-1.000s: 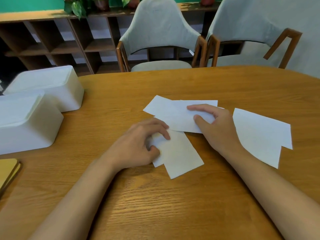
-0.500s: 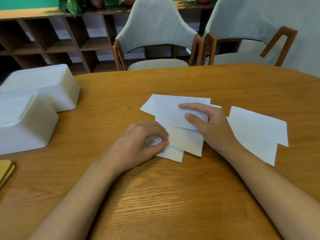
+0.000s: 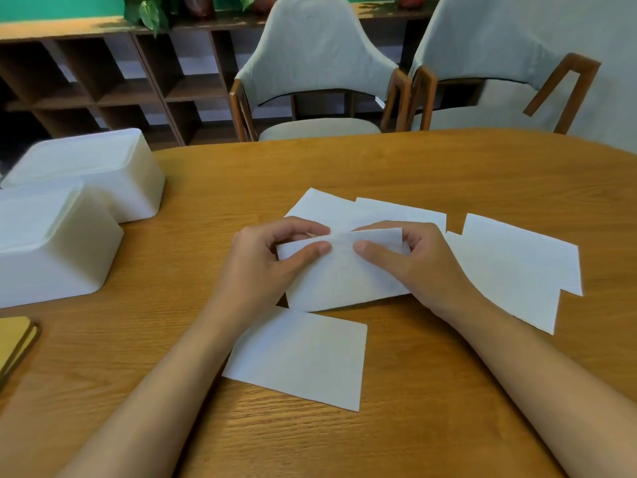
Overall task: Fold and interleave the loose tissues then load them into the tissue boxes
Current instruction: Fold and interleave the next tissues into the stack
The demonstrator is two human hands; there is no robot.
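My left hand (image 3: 265, 263) and my right hand (image 3: 413, 263) both pinch the raised upper edge of one white tissue (image 3: 344, 281) at the table's middle, thumbs in front and fingers behind. A folded tissue (image 3: 303, 357) lies flat nearer to me, under my left forearm. More loose tissues (image 3: 375, 210) lie flat behind my hands, and a further pile of tissues (image 3: 517, 270) lies to the right. Two white tissue boxes, the far box (image 3: 96, 174) and the near box (image 3: 48, 246), stand at the left of the table.
The wooden table (image 3: 448, 167) has a rounded far edge. A tan flat object (image 3: 13, 343) lies at the left edge. Two grey chairs, the left chair (image 3: 310, 63) and the right chair (image 3: 489, 63), stand behind the table, with dark shelves (image 3: 103, 88) further back.
The folded tissue that was under my left hand now lies flat nearer to me. Both hands have come together and lifted the edge of another tissue.
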